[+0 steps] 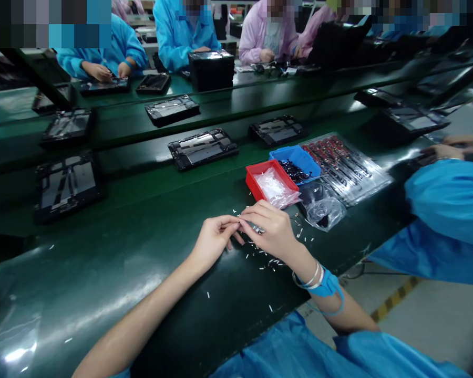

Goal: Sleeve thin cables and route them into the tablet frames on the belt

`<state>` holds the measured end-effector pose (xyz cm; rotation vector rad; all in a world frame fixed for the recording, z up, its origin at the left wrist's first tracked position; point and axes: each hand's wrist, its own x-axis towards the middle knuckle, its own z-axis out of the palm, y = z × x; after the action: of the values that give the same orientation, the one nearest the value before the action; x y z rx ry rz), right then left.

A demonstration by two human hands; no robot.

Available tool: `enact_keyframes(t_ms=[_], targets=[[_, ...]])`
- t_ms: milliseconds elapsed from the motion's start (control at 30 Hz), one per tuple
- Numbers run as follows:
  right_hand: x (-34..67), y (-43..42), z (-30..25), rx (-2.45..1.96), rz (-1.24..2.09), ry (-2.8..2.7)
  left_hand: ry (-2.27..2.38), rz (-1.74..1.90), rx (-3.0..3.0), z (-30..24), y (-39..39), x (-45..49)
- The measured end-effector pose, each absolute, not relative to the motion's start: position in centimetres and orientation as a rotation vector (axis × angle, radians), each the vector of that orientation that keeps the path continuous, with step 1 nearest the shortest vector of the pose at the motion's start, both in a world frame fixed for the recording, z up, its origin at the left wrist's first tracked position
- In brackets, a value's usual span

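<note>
My left hand (216,239) and my right hand (271,229) rest on the dark green bench (142,252), fingertips meeting in a pinch over a small pale piece I cannot make out. Several tiny white slivers (268,262) lie scattered on the bench around and below my hands. My right wrist wears bangles and a blue strap. Just beyond my right hand stands a red tray (253,181) holding a clear plastic bag, with a blue tray (297,156) of small dark parts behind it.
A clear blister sheet of red-and-dark parts (347,165) and a crumpled clear bag (323,210) lie to the right. Black tablet-like frames (202,148) sit on the belt. A co-worker's blue sleeve (449,199) is at right; others sit across.
</note>
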<state>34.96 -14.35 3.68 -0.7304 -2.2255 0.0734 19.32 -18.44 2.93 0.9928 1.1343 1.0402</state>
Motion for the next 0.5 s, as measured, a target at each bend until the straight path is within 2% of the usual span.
enact_keyframes(t_ms=[67, 167, 233, 400, 500], targets=[[35.8, -13.5, 3.9, -0.839, 0.046, -2.219, 1.136, 1.035, 0.993, 3.0, -18.4, 19.2], [37.0, -12.3, 4.2, -1.211, -0.163, -2.072, 1.127, 1.023, 0.978, 3.0, -18.1, 18.8], [37.2, -12.1, 4.3, -1.301, -0.270, -1.998, 1.127, 1.013, 0.971, 3.0, -18.0, 18.7], [35.7, -13.3, 4.0, -0.680, -0.144, -2.302, 1.150, 0.937, 1.029, 3.1, -18.4, 18.8], [35.2, -13.4, 3.6, -0.600, -0.048, -2.208, 1.278, 0.911, 1.111, 3.3, -17.5, 17.6]])
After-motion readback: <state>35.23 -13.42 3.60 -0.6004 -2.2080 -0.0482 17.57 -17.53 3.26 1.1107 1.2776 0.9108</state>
